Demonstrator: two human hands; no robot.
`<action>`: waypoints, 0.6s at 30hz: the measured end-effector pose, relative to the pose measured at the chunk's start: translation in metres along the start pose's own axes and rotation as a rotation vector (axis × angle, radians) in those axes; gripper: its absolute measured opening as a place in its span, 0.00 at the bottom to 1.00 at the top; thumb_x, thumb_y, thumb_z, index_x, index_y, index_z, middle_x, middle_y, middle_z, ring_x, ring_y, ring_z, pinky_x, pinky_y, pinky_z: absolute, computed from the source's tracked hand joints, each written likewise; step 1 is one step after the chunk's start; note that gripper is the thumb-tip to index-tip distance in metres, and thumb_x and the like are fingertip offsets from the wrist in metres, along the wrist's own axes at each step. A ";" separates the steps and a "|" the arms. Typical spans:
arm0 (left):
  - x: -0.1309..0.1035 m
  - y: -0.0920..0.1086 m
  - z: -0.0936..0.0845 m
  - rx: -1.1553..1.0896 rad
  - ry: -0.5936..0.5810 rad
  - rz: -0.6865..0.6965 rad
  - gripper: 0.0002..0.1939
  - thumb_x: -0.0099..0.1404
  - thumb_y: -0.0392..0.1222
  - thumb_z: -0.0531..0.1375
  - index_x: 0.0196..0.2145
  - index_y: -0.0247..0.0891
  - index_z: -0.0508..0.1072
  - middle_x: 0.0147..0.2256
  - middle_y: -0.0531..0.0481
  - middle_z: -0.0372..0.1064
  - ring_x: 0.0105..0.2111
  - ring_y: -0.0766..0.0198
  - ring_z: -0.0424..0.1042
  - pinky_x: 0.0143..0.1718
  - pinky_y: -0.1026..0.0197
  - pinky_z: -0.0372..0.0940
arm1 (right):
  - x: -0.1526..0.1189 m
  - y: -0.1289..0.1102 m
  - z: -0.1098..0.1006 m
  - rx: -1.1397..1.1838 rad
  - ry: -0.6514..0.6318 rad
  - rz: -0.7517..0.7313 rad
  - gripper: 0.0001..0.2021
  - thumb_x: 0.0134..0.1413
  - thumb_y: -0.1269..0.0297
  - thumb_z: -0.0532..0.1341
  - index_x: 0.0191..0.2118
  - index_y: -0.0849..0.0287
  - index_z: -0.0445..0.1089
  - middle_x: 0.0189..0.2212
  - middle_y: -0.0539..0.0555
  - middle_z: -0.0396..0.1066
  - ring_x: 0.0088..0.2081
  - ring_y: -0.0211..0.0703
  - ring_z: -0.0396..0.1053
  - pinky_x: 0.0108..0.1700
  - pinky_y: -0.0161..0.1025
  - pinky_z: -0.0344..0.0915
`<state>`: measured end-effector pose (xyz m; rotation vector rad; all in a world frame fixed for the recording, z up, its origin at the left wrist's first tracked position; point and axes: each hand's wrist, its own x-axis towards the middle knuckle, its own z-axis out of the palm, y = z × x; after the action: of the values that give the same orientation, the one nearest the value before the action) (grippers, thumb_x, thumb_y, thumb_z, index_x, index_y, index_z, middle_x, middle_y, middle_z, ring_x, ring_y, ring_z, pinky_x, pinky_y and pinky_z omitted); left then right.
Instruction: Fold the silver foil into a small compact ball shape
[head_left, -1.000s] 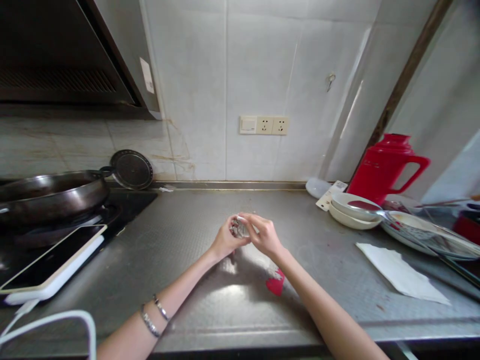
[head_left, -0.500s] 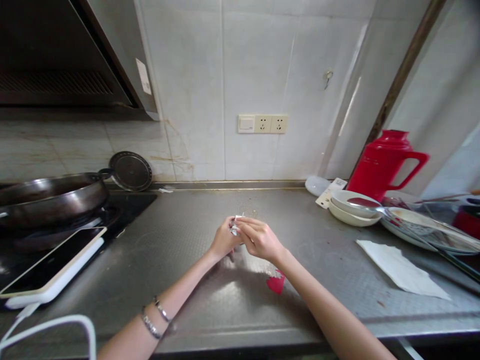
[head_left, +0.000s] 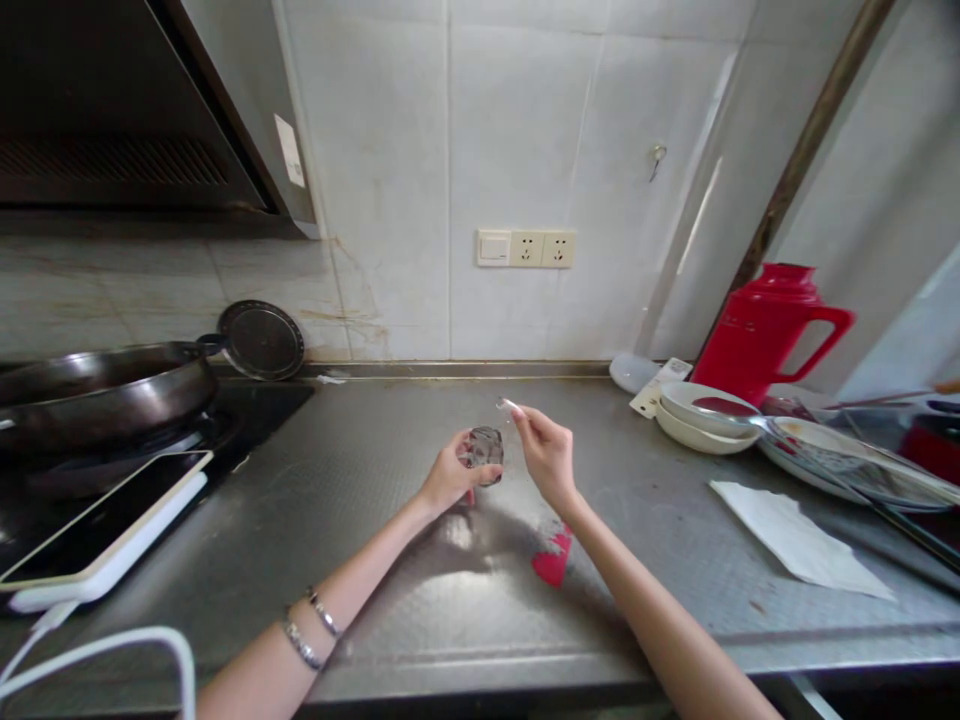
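My left hand [head_left: 448,475] is closed around a small, roundish dark grey thing [head_left: 487,452] with a shiny, creased surface, as if wrapped in film; its exact kind is unclear. To the right and slightly higher, my right hand [head_left: 546,450] pinches a small whitish, partly see-through scrap [head_left: 510,405] between thumb and forefinger. A gap separates the two hands, both raised above the steel counter [head_left: 360,430]. Below my right wrist a torn red piece [head_left: 551,565] with a ragged edge lies on the counter.
At left, a pan [head_left: 112,390] sits on the stove, with a phone [head_left: 105,520] and a white cable [head_left: 97,640] in front. Rightward are stacked bowls [head_left: 705,435], a red thermos jug [head_left: 765,330], a plate with utensils [head_left: 817,470] and a white paper sheet [head_left: 799,540].
My hands were together over the thing; now my right hand has moved up and right, away from it, with a small scrap. The dark grey thing in my left hand now shows.
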<state>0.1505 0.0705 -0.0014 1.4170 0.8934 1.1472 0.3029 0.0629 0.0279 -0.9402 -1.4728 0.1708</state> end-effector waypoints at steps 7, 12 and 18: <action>-0.002 0.008 -0.005 -0.042 -0.005 0.041 0.33 0.45 0.54 0.69 0.44 0.32 0.67 0.35 0.48 0.68 0.21 0.70 0.67 0.11 0.71 0.59 | -0.011 0.004 0.008 0.062 -0.225 -0.002 0.17 0.63 0.59 0.52 0.45 0.60 0.75 0.37 0.54 0.78 0.36 0.43 0.75 0.37 0.34 0.69; -0.002 0.011 -0.005 -0.058 -0.002 0.010 0.32 0.46 0.55 0.68 0.43 0.32 0.67 0.30 0.51 0.68 0.19 0.70 0.66 0.12 0.70 0.59 | -0.016 0.003 0.007 0.093 -0.209 -0.080 0.16 0.63 0.60 0.52 0.47 0.57 0.74 0.46 0.56 0.75 0.46 0.46 0.74 0.46 0.39 0.70; 0.002 0.008 -0.010 -0.058 0.060 0.004 0.31 0.48 0.56 0.67 0.44 0.33 0.69 0.29 0.52 0.68 0.18 0.71 0.66 0.12 0.71 0.58 | -0.019 -0.004 0.007 0.155 -0.246 -0.066 0.16 0.62 0.57 0.52 0.46 0.55 0.74 0.45 0.56 0.75 0.46 0.50 0.73 0.47 0.44 0.69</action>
<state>0.1408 0.0737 0.0065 1.3440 0.8925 1.2144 0.2919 0.0519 0.0149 -0.7639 -1.6884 0.3581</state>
